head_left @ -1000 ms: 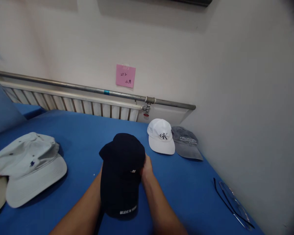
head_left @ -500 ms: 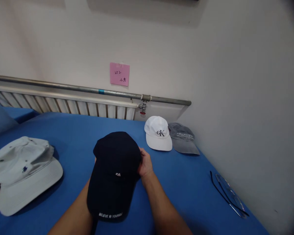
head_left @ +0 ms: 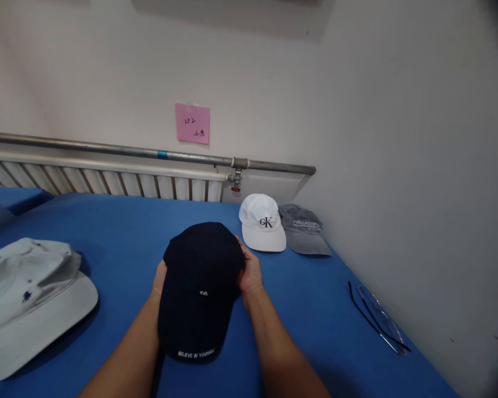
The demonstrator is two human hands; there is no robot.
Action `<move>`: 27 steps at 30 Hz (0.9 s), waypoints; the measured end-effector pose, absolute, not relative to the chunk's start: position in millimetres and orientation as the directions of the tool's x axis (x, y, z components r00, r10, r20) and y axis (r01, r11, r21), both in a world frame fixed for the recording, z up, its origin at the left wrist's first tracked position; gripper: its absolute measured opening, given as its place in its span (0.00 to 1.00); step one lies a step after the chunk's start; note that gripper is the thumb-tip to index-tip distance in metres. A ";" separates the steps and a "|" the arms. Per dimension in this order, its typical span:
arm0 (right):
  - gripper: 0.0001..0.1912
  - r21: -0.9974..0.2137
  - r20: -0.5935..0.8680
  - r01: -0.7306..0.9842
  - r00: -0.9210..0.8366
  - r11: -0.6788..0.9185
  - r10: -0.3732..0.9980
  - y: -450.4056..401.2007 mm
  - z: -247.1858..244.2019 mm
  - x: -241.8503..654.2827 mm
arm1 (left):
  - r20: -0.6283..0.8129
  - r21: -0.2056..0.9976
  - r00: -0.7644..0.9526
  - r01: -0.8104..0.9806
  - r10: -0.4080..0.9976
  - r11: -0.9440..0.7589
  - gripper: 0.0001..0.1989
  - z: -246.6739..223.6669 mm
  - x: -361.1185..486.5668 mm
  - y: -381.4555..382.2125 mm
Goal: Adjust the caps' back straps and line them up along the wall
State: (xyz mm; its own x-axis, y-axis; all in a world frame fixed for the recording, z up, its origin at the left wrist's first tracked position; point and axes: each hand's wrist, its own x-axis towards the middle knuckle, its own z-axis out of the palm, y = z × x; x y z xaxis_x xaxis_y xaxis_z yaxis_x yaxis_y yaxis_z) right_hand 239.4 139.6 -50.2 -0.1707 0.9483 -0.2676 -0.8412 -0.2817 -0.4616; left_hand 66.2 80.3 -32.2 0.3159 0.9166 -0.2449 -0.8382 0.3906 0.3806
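Observation:
A dark navy cap (head_left: 203, 265) is held up in the middle of the view, its brim pointing down toward me, with white lettering along the brim's edge. My left hand (head_left: 159, 279) grips its left side, the fingers mostly hidden behind the cap. On the opposite side my right hand (head_left: 250, 271) holds the cap's edge, fingers partly tucked behind it. Beyond it, a white cap (head_left: 262, 224) with dark letters lies next to a grey cap (head_left: 305, 229). A pale cap (head_left: 37, 298) with a small dark emblem lies at the left.
Blue cloth (head_left: 120, 232) covers the surface. Eyeglasses (head_left: 379, 318) lie near its right edge, by the wall. At the back run a metal pipe (head_left: 128, 151) and a radiator (head_left: 120, 182) with a red-handled valve (head_left: 236, 185). A pink note (head_left: 192, 123) is on the wall.
The navy cap has shifted slightly right in both hands, and more of my left hand shows beside it. The background has moved a little left in view.

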 end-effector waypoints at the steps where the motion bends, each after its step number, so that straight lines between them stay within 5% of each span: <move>1: 0.12 -0.461 -0.266 -0.843 -0.169 -0.279 0.949 139.1 -49.0 240.1 | -0.286 0.354 0.319 -0.841 0.903 0.409 0.13 -29.8 67.1 79.7; 7: 0.08 -0.457 -0.268 -0.833 -0.206 -0.313 0.941 137.1 -44.3 240.9 | -0.388 0.295 0.372 -0.817 0.843 0.496 0.14 -25.8 69.6 76.5; 18: 0.07 -0.481 -0.269 -0.821 -0.196 -0.308 0.943 143.1 -52.2 233.0 | -0.307 0.327 0.392 -0.812 0.867 0.483 0.18 -42.1 70.1 83.6; 27: 0.07 -0.609 -0.234 -0.771 -0.048 -0.185 0.971 157.0 -71.6 247.0 | -0.329 0.358 0.146 -0.895 0.933 0.266 0.18 -34.1 61.5 99.3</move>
